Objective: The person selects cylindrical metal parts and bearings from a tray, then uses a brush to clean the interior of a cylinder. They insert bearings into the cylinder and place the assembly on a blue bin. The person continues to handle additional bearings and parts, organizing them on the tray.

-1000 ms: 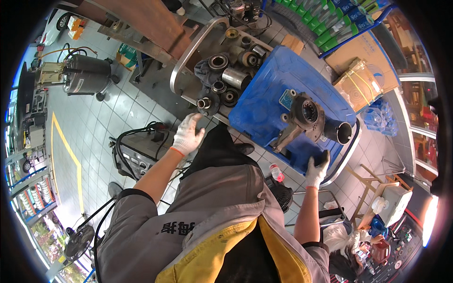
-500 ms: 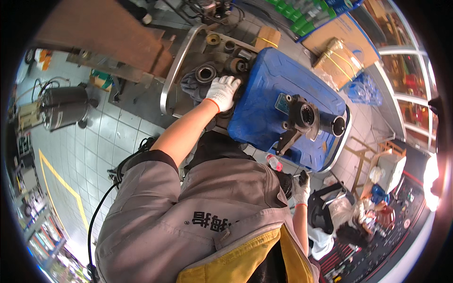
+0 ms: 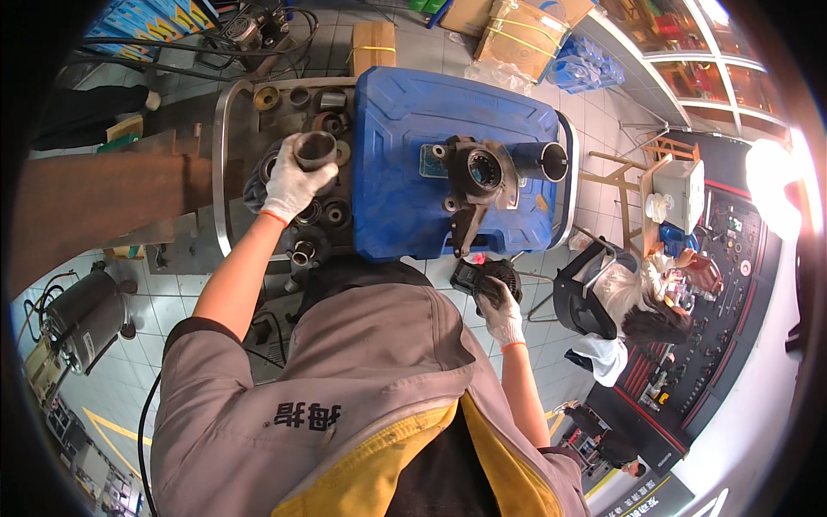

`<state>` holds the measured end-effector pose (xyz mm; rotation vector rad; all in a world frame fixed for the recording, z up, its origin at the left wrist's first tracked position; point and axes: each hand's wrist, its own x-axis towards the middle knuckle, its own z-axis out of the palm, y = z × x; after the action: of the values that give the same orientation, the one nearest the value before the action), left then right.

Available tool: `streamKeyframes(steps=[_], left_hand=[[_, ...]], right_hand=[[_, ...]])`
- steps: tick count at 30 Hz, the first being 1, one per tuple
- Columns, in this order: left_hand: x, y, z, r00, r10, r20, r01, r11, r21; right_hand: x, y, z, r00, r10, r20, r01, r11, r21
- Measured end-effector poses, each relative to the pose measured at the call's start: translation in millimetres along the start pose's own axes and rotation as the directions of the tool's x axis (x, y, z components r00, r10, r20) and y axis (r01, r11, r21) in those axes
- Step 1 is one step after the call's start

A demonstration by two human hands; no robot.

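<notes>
My left hand, in a white work glove, is closed round a short metal sleeve, its open end facing up, over the parts on the left side of the cart. My right hand, gloved as well, grips a black ribbed round device just off the near edge of the blue case; its exact kind is unclear. A steering knuckle with a round bearing bore lies on the blue case. Against its right side a metal tube shows its open end.
Bushings and rings crowd the cart's left side, inside a bent metal rail. Cardboard boxes lie beyond the case. Another person sits at the right beside a black chair. A dark tank stands at the left.
My left hand has lifted the metal sleeve from among the parts. My right hand has come forward, and the black ribbed device now shows in it. The whole view has turned.
</notes>
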<state>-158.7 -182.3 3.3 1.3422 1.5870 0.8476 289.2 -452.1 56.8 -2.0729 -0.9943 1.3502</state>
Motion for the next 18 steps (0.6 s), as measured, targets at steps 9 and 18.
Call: streamKeyframes(steps=[9,18], left_hand=[[-68.0,129.7,23.0,0.901,0.238,0.363,0.089,0.718,-0.691],[-104.0,176.0,49.7,0.796,0.527,0.298,-0.264,0.745,-0.612]], right_hand=[[17.3,-181.9,78.3,0.84,-0.43,0.331,0.373,0.901,0.223],[24.2,-206.7,68.1,0.834,-0.496,0.24,0.482,0.868,0.118]])
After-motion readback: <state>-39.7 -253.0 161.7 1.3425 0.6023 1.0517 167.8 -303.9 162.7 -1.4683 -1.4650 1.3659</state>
